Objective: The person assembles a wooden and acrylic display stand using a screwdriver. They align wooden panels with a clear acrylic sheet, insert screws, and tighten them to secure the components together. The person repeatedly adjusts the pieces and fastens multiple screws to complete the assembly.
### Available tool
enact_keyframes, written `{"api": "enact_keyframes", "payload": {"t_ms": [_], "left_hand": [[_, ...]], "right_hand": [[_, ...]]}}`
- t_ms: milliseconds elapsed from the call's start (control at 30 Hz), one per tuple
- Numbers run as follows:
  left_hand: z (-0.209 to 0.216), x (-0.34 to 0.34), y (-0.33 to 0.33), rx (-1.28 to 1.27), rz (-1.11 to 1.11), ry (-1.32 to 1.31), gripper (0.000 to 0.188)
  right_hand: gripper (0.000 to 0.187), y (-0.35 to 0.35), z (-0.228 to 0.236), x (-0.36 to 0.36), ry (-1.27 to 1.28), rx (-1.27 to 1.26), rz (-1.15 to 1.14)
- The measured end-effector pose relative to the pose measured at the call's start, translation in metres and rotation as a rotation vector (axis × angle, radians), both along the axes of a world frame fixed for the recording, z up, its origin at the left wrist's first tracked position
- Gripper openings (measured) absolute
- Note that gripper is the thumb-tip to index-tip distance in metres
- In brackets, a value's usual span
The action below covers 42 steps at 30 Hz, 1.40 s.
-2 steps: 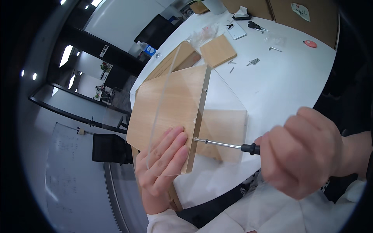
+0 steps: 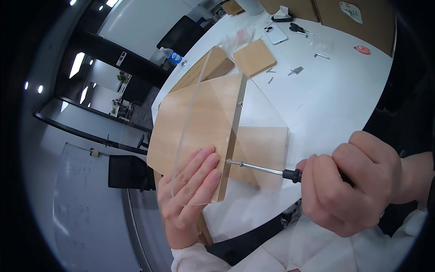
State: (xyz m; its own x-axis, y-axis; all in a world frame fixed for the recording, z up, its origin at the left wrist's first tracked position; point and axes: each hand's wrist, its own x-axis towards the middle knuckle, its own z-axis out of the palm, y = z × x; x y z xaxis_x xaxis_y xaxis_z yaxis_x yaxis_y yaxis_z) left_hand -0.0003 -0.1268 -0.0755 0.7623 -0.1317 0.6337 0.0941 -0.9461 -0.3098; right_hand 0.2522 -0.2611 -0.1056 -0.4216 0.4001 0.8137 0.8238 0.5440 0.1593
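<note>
A pale wooden board (image 2: 204, 104) is tilted up above the table, with a clear plastic sheet (image 2: 186, 129) against its narrow edge. My left hand (image 2: 188, 188) holds the board near its lower corner, fingers laid along its face; the thumb is hidden. Wrapped in a fist, my right hand (image 2: 349, 183) grips a screwdriver (image 2: 265, 170) with a black collar and a steel shaft. Its tip meets a screw (image 2: 234, 162) that sticks out of the board's edge. Farther up that edge sits a second screw (image 2: 241, 104).
Another wooden piece (image 2: 260, 140) shows through the clear sheet. On the white table (image 2: 335, 90) lie a square wooden board (image 2: 254, 58), loose screws (image 2: 296, 70), a hex key (image 2: 322, 56), a phone (image 2: 275, 34), black-handled scissors (image 2: 300, 29) and a red tag (image 2: 362, 50). Cardboard boxes (image 2: 353, 34) stand behind.
My right fist has turned a little and dropped slightly on the screwdriver. My left hand and the board have barely moved.
</note>
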Motion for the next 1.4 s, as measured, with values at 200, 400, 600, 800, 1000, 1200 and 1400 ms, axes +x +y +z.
{"api": "enact_keyframes", "payload": {"t_ms": [200, 400, 600, 800, 1000, 1200, 1400], "left_hand": [[-0.005, -0.009, 0.002, -0.002, 0.013, 0.008, 0.022], [-0.003, -0.009, 0.004, 0.010, -0.010, 0.021, 0.022], [0.000, -0.010, 0.009, 0.030, -0.036, 0.036, 0.022], [0.001, -0.014, 0.014, 0.035, -0.076, 0.033, 0.020], [0.002, -0.011, 0.013, 0.007, -0.092, 0.029, 0.021], [0.003, -0.014, 0.016, 0.028, -0.052, 0.071, 0.019], [0.007, -0.011, 0.015, 0.030, -0.074, 0.069, 0.020]], "right_hand": [[0.012, -0.005, 0.007, -0.005, -0.092, -0.106, -0.021], [0.011, -0.001, 0.032, 0.002, 0.357, -0.713, 0.087], [0.012, 0.005, 0.017, -0.009, 0.074, -0.296, -0.087], [0.014, 0.010, 0.010, -0.011, -0.112, 0.100, -0.062], [0.003, 0.006, 0.013, -0.007, -0.009, -0.165, 0.053], [0.023, 0.014, 0.038, -0.004, 1.145, -1.480, 0.293], [0.017, 0.005, 0.021, -0.008, 0.068, -0.449, -0.083]]}}
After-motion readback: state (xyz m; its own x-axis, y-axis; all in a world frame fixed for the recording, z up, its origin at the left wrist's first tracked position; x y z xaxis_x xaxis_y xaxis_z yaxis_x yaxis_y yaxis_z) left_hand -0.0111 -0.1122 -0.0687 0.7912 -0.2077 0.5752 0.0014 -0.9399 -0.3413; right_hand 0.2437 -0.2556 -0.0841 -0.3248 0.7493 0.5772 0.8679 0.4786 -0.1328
